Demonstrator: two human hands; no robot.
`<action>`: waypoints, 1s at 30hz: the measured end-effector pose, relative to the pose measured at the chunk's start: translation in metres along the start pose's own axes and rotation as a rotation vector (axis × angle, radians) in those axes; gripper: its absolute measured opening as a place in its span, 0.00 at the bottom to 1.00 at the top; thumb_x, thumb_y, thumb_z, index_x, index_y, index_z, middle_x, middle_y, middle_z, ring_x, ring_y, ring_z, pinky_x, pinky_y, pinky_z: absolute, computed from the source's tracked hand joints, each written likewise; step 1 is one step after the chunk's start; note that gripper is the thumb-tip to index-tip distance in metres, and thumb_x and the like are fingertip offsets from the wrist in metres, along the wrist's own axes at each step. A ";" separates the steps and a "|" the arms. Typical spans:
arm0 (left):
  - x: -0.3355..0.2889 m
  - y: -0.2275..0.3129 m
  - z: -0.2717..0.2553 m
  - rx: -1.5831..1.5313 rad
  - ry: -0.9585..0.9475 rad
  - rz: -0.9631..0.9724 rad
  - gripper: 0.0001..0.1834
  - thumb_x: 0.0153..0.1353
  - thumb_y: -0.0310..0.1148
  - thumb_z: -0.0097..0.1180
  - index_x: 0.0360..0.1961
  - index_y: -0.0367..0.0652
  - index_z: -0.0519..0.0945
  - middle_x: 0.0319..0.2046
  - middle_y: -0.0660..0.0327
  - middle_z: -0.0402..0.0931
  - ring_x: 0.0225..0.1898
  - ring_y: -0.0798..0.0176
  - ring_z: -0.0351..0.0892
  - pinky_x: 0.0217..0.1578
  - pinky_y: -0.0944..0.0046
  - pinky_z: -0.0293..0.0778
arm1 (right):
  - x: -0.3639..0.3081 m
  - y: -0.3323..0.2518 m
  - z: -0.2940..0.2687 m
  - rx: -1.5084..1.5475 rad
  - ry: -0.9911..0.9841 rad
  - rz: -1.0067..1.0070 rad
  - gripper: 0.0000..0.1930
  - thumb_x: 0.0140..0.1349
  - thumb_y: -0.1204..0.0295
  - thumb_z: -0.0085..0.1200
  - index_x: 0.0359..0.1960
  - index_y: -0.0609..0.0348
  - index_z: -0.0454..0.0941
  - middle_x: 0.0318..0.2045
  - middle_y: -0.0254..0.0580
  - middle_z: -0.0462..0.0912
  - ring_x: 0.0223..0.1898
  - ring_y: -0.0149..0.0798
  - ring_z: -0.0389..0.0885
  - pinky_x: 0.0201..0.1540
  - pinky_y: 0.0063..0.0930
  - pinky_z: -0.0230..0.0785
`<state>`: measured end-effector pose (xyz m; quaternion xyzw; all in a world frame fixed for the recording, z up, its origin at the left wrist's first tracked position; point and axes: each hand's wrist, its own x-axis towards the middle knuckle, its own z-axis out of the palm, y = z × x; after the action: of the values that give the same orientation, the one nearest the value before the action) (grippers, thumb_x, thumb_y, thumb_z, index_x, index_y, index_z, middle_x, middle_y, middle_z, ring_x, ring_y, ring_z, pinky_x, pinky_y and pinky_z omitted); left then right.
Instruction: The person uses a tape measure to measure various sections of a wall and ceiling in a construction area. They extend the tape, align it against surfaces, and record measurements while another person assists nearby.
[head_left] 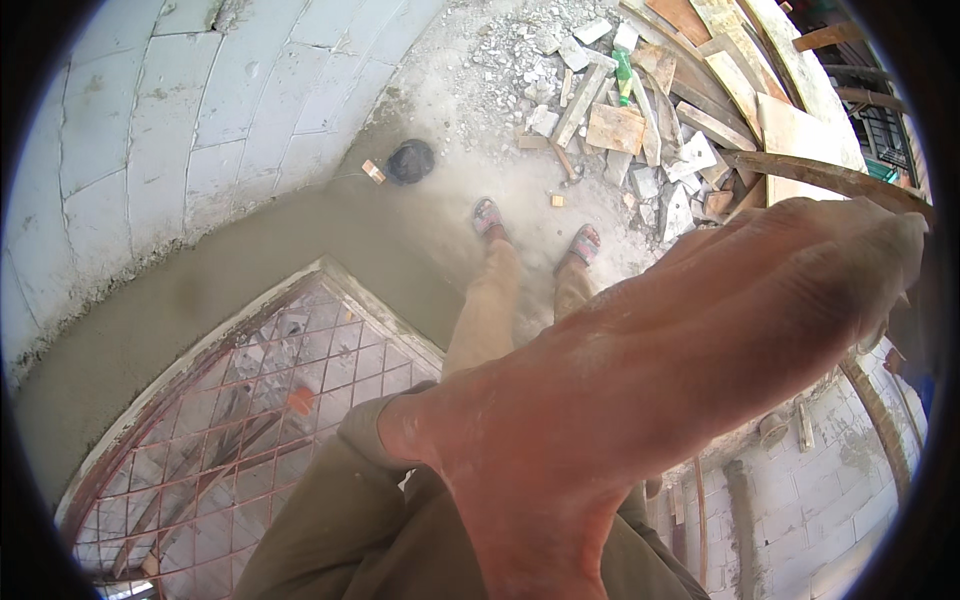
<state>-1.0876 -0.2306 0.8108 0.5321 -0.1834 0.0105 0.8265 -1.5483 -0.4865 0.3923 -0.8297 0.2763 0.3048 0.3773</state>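
Right hand [640, 400] looms close, fingers together, holding nothing visible; below, wet plaster [200, 290] looks smoothed beside the grille [250, 420], rubble [620, 110] uncleared.

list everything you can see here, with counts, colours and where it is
block wall: one, pale grey, upper left
fresh cement ledge: one, grey-brown, running along the wall's foot
window grille: one, reddish metal lattice, lower left
round pan: one, dark, on the dusty floor, top centre
rubble and wood offcuts: a pile, white and tan, upper right
green bottle: one, in the pile
curved rod: one, rusty brown, right, at the fingertips
sandalled feet: two, centre
trousers: tan, centre
hand: one, dusty, close to the camera; which hand is unclear
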 end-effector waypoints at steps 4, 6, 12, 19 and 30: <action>0.000 0.007 -0.011 0.018 0.006 -0.018 0.71 0.51 0.78 0.68 0.77 0.25 0.61 0.73 0.35 0.66 0.75 0.37 0.67 0.75 0.42 0.60 | -0.004 0.008 0.018 -0.258 -0.035 -0.107 0.16 0.67 0.60 0.57 0.42 0.61 0.84 0.33 0.53 0.87 0.35 0.52 0.87 0.42 0.48 0.78; 0.003 0.006 -0.013 0.014 -0.007 -0.022 0.71 0.51 0.78 0.68 0.77 0.25 0.61 0.73 0.35 0.67 0.75 0.37 0.68 0.75 0.42 0.60 | 0.007 0.009 0.029 -0.389 -0.029 -0.183 0.13 0.67 0.59 0.56 0.40 0.55 0.83 0.31 0.47 0.87 0.31 0.52 0.86 0.37 0.49 0.78; -0.003 -0.008 -0.026 0.031 -0.034 -0.051 0.70 0.53 0.77 0.68 0.77 0.25 0.61 0.73 0.36 0.67 0.74 0.37 0.69 0.74 0.43 0.61 | -0.016 -0.017 0.017 -0.255 0.056 0.065 0.18 0.68 0.57 0.59 0.48 0.60 0.81 0.38 0.50 0.87 0.38 0.51 0.86 0.42 0.48 0.78; -0.004 -0.024 -0.001 0.149 -0.115 -0.376 0.69 0.54 0.76 0.68 0.77 0.25 0.61 0.72 0.36 0.68 0.74 0.38 0.70 0.74 0.44 0.61 | 0.020 -0.299 -0.174 0.918 0.071 0.137 0.38 0.74 0.53 0.61 0.74 0.71 0.67 0.63 0.61 0.80 0.61 0.49 0.82 0.60 0.43 0.80; -0.327 -0.162 -0.177 1.000 -0.354 -1.431 0.31 0.77 0.46 0.59 0.70 0.34 0.75 0.63 0.47 0.82 0.63 0.56 0.81 0.62 0.53 0.75 | -0.052 -0.455 -0.329 1.302 -0.368 -1.203 0.53 0.66 0.41 0.65 0.79 0.70 0.59 0.70 0.63 0.73 0.68 0.50 0.76 0.67 0.47 0.74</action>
<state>-1.3064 -0.0866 0.5014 0.8116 0.0939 -0.5117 0.2660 -1.1716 -0.4797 0.8116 -0.3945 -0.1510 -0.0328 0.9058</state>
